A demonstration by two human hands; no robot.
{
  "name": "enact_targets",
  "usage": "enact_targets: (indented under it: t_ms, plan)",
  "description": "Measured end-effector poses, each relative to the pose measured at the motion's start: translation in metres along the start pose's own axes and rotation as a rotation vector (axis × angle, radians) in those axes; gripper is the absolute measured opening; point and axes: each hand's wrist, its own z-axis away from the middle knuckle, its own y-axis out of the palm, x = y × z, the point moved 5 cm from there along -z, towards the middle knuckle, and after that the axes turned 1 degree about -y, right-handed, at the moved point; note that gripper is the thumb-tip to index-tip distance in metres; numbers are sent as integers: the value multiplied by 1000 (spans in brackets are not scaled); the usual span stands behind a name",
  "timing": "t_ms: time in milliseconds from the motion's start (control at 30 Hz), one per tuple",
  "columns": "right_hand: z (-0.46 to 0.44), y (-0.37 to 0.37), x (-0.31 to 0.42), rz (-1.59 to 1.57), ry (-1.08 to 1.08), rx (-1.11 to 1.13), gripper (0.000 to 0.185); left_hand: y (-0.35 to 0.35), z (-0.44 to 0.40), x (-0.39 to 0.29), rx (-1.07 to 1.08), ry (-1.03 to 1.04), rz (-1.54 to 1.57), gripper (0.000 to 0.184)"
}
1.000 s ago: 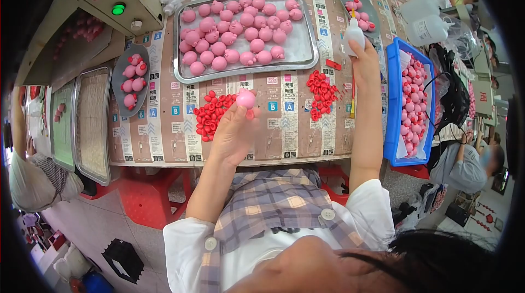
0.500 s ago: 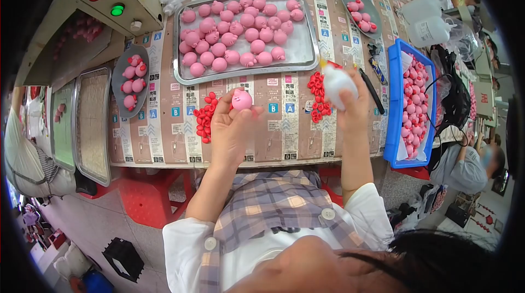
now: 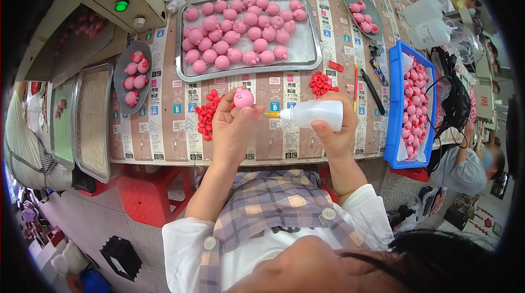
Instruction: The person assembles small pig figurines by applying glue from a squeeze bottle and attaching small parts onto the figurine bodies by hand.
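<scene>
Between the thumb and fingers of my left hand [image 3: 231,129] is a small pink pig figure [image 3: 243,97], held upright above the table edge. My right hand [image 3: 340,131] wraps round a white squeeze bottle [image 3: 314,115], tipped on its side. Its yellow nozzle tip [image 3: 272,114] points left at the left hand's fingertips, close by the pig; whether it touches cannot be made out. Just left of my left hand lies a heap of small red parts [image 3: 206,115]. A second red heap [image 3: 321,84] sits behind the bottle, partly hidden by my right hand.
A metal tray [image 3: 319,52] of pink pigs stands at the back. Grey oval dishes [image 3: 121,88] hold pigs with red parts, left and far right. At right are a blue crate [image 3: 392,129] of pigs, a black pen-like tool [image 3: 373,91] and plastic bottles [image 3: 429,33].
My right hand has swung the squeeze bottle left and down from over the right red heap, turning its nozzle toward the pig. The left hand stays nearly still, holding the pig.
</scene>
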Motion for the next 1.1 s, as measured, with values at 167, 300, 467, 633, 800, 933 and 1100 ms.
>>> enact_targets:
  t_ms: [167, 300, 467, 633, 800, 933, 1100]
  plan:
    - [-2, 4, 0, 10, -35, 37, 36, 0, 1, 0, 5, 2, 3, 37]
    - [-3, 5, 2, 32, -43, 53, 35, 0, 1, -1, 4, 5, -2, 37]
    - [-5, 5, 10, 104, -115, 83, 33, 1, 1, -1, -42, 0, -12, 38]
    - [-4, 6, 4, 29, 14, 35, 32, -2, 0, 2, 25, 1, 1, 38]
    - [-6, 8, 10, 69, -88, 54, 31, -2, 0, 2, 7, 9, -3, 39]
    - [-6, 6, 11, 102, -95, 83, 30, -2, 0, 3, 9, 0, 0, 39]
    - [-5, 5, 9, 45, -38, 60, 30, -1, 1, 2, 9, 6, -9, 41]
